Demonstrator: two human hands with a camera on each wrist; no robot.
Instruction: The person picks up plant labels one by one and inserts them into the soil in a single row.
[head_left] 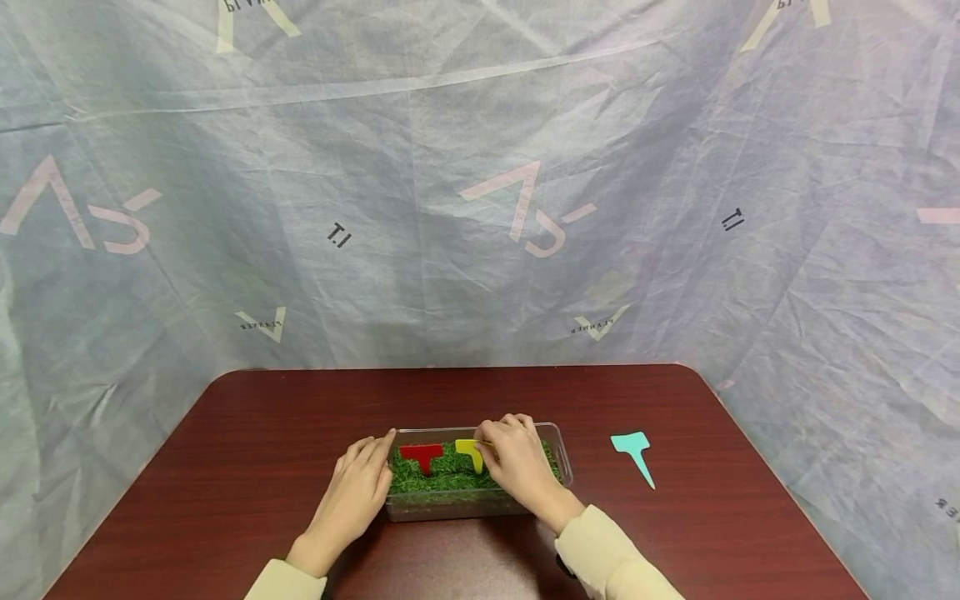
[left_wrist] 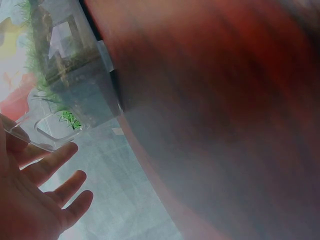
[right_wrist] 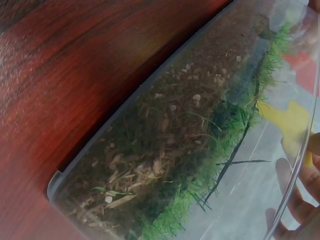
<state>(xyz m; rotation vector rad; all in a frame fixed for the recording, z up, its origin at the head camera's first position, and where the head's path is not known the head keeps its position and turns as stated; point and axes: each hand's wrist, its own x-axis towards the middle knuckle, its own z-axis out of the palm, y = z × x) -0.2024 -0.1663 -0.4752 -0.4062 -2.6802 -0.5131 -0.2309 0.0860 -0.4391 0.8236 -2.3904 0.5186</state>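
Note:
A clear plastic box [head_left: 427, 510] holds soil [right_wrist: 165, 130] topped with green grass [head_left: 450, 482]. A red T-shaped plant label [head_left: 422, 455] stands in the grass on the left side. To its right a yellow plant label [head_left: 469, 448] stands with its stem down in the grass. My right hand [head_left: 517, 458] pinches the right end of the yellow label's head between thumb and fingers. Against the left end of the box rests my left hand [head_left: 358, 483], its fingers fairly straight and the fingertips at the rim, as the left wrist view shows too.
A light turquoise plant label [head_left: 633, 450] lies flat on the dark red wooden table [head_left: 300, 417], right of the box. Behind and at both sides of the table hangs a grey printed sheet [head_left: 420, 250].

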